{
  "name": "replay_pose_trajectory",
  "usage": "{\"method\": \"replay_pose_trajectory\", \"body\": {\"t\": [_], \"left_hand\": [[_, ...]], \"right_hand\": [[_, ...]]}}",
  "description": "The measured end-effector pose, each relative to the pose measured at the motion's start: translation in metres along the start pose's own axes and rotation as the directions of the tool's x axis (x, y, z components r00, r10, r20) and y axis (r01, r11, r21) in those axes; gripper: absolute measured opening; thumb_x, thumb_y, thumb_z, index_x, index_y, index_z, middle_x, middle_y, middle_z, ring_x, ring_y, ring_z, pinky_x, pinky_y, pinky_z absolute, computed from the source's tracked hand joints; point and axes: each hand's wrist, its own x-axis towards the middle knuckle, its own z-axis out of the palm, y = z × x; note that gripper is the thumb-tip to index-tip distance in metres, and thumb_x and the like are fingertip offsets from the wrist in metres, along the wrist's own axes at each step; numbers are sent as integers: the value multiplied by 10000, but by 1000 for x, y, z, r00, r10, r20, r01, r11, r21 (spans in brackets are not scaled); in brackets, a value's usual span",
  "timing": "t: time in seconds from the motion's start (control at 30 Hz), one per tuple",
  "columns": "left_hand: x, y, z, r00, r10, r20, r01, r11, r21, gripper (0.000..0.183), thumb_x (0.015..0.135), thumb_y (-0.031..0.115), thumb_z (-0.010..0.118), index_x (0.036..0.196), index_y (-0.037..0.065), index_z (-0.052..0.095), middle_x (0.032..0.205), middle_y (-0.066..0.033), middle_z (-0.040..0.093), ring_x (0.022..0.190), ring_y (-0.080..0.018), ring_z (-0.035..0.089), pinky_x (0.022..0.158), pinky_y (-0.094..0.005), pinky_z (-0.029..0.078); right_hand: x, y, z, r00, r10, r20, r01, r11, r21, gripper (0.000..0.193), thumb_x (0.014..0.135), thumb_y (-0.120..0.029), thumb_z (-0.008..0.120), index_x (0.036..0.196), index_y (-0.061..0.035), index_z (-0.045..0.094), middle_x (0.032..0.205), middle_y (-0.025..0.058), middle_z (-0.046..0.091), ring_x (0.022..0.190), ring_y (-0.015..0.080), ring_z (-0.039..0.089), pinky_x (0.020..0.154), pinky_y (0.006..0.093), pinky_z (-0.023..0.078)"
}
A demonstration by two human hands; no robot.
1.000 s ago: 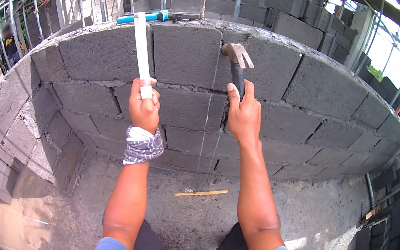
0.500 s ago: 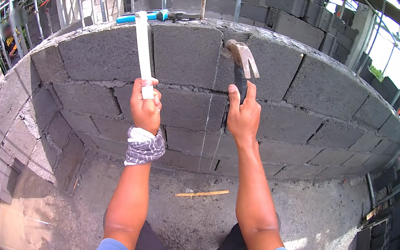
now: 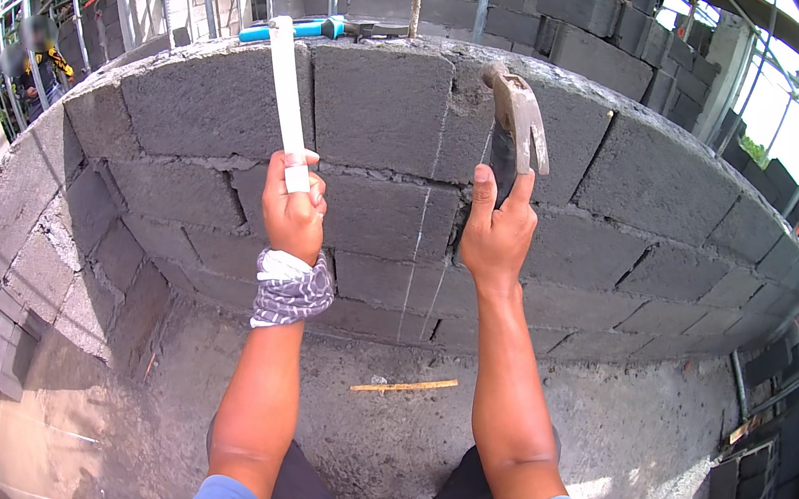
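In front of the grey concrete block wall (image 3: 377, 110), my left hand (image 3: 292, 220) is closed around the lower end of a long, flat white bar (image 3: 285, 88). The bar stands nearly upright, tilted left, with its top near the wall's upper edge. A patterned grey and white cloth (image 3: 293, 293) wraps my left wrist. My right hand (image 3: 498, 230) grips a claw hammer (image 3: 518, 114) by its dark handle, thumb and forefinger up along it. The hammer's claw points right, its striking face toward a chipped joint. Pale vertical lines (image 3: 422, 217) mark the blocks between my hands.
A blue-handled tool with a dark end (image 3: 292, 28) lies on top of the wall. Upright metal bars (image 3: 482, 3) stand behind it. A thin wooden strip (image 3: 404, 385) lies on the concrete floor below. Another person (image 3: 44, 72) is beyond the wall at far left.
The hammer and my right hand have shifted a little to the right, the claw swinging the same way. My left hand and the white bar stay almost in place.
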Motion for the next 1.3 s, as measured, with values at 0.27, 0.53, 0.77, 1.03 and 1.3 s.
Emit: {"method": "replay_pose_trajectory", "body": {"t": [0.27,0.53,0.77,1.03,1.3], "left_hand": [[-4,1,7,1000,-7,3,7,1000,28,287,1154,289,461,1079,45,593,706,37,478,577,-23,421,482,-208,322],[-2,0,4,1000,-8,19,8,1000,-14,281,1151,283,460,1079,47,595,712,36,484,579,-22,419,482,-206,322],[-5,-3,8,999,-4,53,1,998,57,314,1166,328,423,1119,57,575,682,22,449,538,-25,369,462,-218,315],[-8,-6,10,987,-26,159,12,996,90,316,1166,337,422,1113,65,575,673,37,451,536,-21,365,467,-216,315],[-17,-9,21,901,-104,420,13,977,215,308,1148,342,486,1113,59,604,668,52,468,554,-18,394,485,-222,317]], "right_hand": [[5,-3,-5,942,252,222,-224,964,-144,494,1083,-398,621,1342,13,533,845,307,725,844,547,713,708,586,530],[-2,-1,1,1000,-31,3,31,999,8,415,1085,-359,627,1279,-3,540,861,297,729,850,545,711,702,588,521],[3,8,-3,941,238,241,-219,970,-104,519,1075,-431,630,1361,-11,530,804,270,714,791,468,725,719,525,530],[-5,18,-7,894,301,331,-314,949,-16,455,1034,-444,690,1195,-29,595,771,162,694,729,306,707,717,449,532],[-70,77,-93,140,420,897,482,762,-432,333,972,-312,706,1222,-94,684,1046,190,756,1023,398,739,853,527,575]]}}
